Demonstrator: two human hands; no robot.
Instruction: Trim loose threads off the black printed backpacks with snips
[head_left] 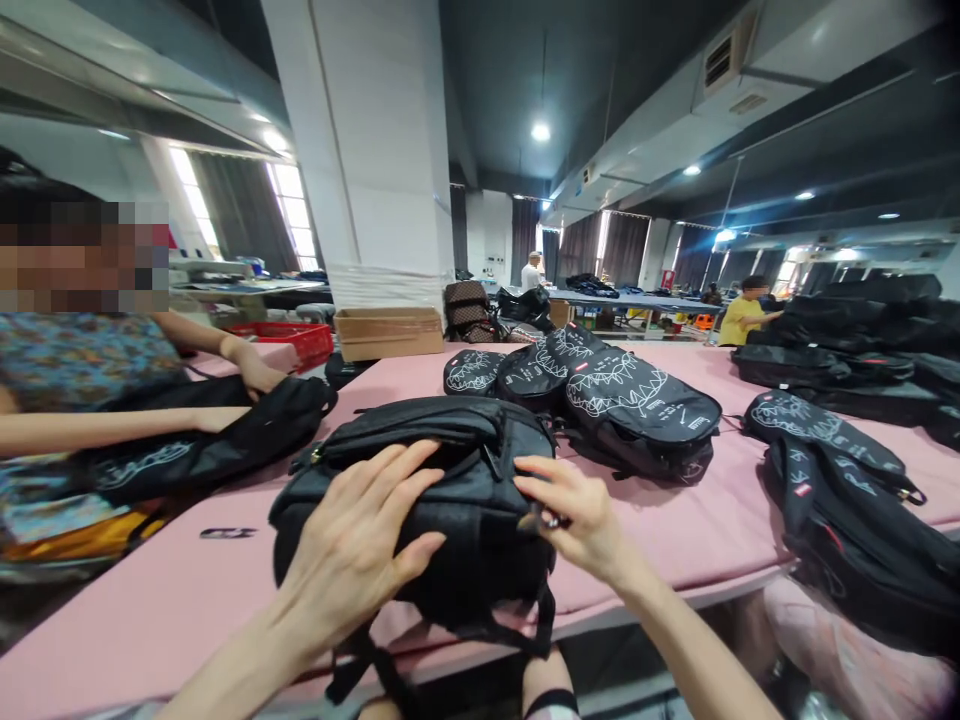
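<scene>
1. Right lane: the pink table [675,530] offers open room between the black bag [480,560] and the dark bags [847,520] at far right.
2. Left lane: a bare strip runs along the black bag's left side; a small tool [229,533] lies there (flat, so a low obstacle only).
3. Far left: a co-worker's arms and bag [281,425] obstruct the edge.
4. Rear right: patterned bags [645,400] block passage just behind.
5. Front: straps [367,662] hang at the table edge.
6. Top: a gap separates left hand [367,520] and right hand [574,512].
</scene>
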